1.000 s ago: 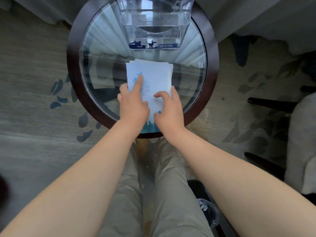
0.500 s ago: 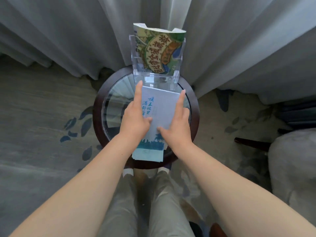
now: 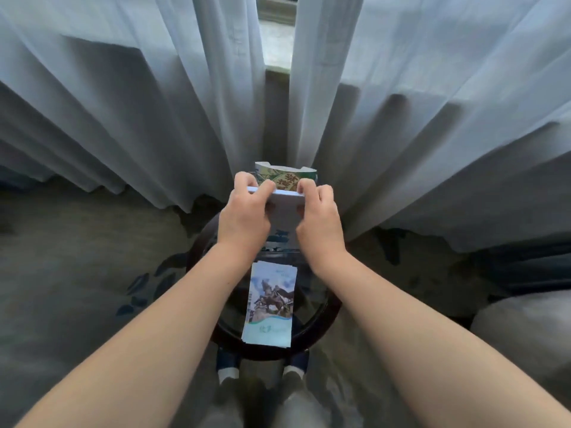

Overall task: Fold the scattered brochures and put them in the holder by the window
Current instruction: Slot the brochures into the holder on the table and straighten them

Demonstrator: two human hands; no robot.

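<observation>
My left hand [image 3: 244, 216] and my right hand [image 3: 318, 220] each pinch a top corner of a folded white brochure [image 3: 284, 211], which is raised upright in front of the clear holder [image 3: 278, 242]. The holder stands at the far side of the round glass table [image 3: 321, 322]; my hands and the brochure hide most of it. A green illustrated brochure [image 3: 285, 177] sticks up out of the holder behind my fingers. A stack of folded brochures [image 3: 270, 304] with a building picture on top lies on the table near its front edge.
Grey-white curtains [image 3: 123, 103] hang right behind the table, with a narrow gap showing the window [image 3: 278, 29]. Patterned carpet [image 3: 77, 273] surrounds the table. A grey upholstered seat [image 3: 525, 329] sits at the right. My feet stand under the table's front rim.
Both hands have lifted the top white brochure off the stack on the table and raised it upright to the holder. The picture brochure beneath is now uncovered. The camera has tilted up.
</observation>
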